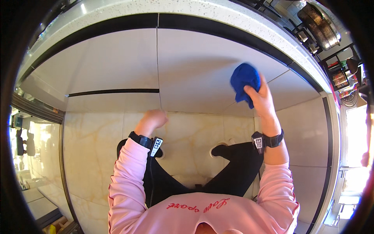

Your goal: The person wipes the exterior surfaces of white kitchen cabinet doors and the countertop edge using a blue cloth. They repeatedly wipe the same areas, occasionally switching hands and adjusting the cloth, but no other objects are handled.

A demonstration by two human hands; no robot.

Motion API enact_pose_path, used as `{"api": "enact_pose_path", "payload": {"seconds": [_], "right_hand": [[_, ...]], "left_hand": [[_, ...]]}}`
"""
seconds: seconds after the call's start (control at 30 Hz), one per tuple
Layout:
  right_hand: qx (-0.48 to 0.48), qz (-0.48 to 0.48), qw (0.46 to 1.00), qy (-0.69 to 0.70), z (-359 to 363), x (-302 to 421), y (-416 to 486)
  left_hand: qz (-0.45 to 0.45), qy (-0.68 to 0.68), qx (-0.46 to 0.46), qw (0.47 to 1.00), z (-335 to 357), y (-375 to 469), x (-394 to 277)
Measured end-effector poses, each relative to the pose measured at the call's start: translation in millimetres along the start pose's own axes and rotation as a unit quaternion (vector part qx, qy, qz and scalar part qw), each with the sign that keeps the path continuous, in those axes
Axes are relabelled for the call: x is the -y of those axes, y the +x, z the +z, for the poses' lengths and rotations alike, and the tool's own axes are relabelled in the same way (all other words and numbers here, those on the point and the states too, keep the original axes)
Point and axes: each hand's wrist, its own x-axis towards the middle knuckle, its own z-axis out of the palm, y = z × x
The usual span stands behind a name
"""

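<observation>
A crumpled blue cloth (244,82) is in my right hand (263,98), with the thumb over its near side. The hand holds it up against or just in front of a glossy white cabinet door (192,70); I cannot tell whether cloth and door touch. My left hand (155,118) is curled into a fist, with nothing visible in it. It hangs above the floor close to the foot of the cabinets, below a white drawer front (117,102) with a black strip along its top.
A speckled white countertop (187,7) overhangs the cabinets, and a large metal pot (318,26) stands at upper right. More white cabinet fronts (304,140) close off the right side. A metal-framed glass door (41,152) is on the left. Marble-patterned tile (187,140) covers the floor.
</observation>
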Motion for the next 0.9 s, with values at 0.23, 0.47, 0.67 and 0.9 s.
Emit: {"api": "enact_pose_path", "payload": {"seconds": [0.23, 0.47, 0.67, 0.9], "right_hand": [[-0.18, -0.361, 0.811, -0.424, 22.7, -12.1, 30.2], [-0.098, -0.46, 0.746, -0.471, 84.5, -145.6, 36.6], [0.043, -0.477, 0.689, -0.543, 124.8, -259.4, 20.1], [0.204, -0.594, 0.538, -0.563, 117.7, -316.8, 33.6]], "left_hand": [[0.023, 0.026, -0.035, 0.999, 2.2, -4.3, 3.7], [-0.016, 0.006, -0.016, 1.0, 3.6, -11.5, 1.3], [0.018, 0.023, -0.077, 0.997, 7.6, -14.9, -1.1], [0.019, 0.016, -0.024, 0.999, 2.5, -11.3, -3.3]]}}
